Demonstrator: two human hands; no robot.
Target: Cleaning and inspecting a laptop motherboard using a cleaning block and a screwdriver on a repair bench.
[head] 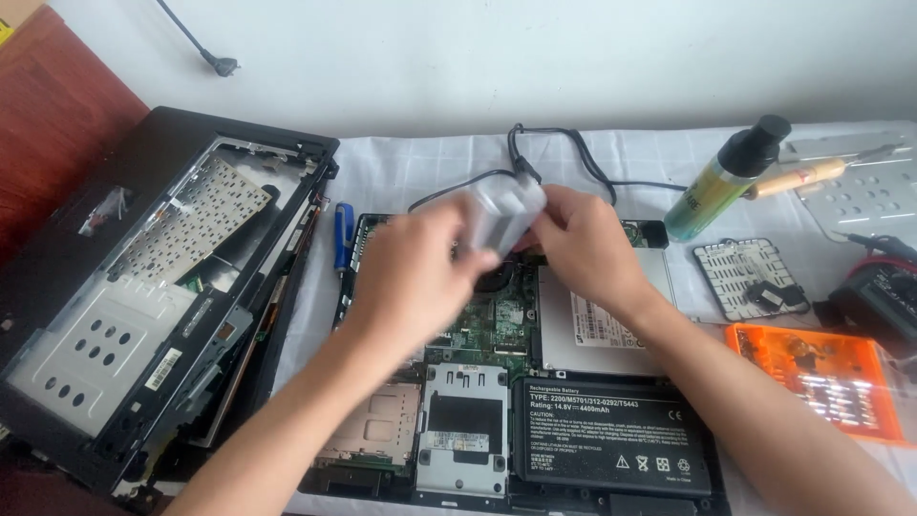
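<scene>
Both my hands hold a small grey-white boxy part (501,212) with a black cable running from its top, raised above an opened laptop base (478,401). My left hand (411,277) grips its left side and my right hand (585,244) pinches its right side. The part is blurred by motion. Beneath it lie the green circuit board (485,325), a silver drive (597,330) and a black battery pack (611,435).
The laptop's removed upper shell with the keyboard's underside (162,277) leans at the left. A blue pen (343,234) lies beside the base. At the right are a green spray bottle (723,182), a wooden-handled tool (798,178), a white perforated tray (750,277) and an orange bit case (821,377).
</scene>
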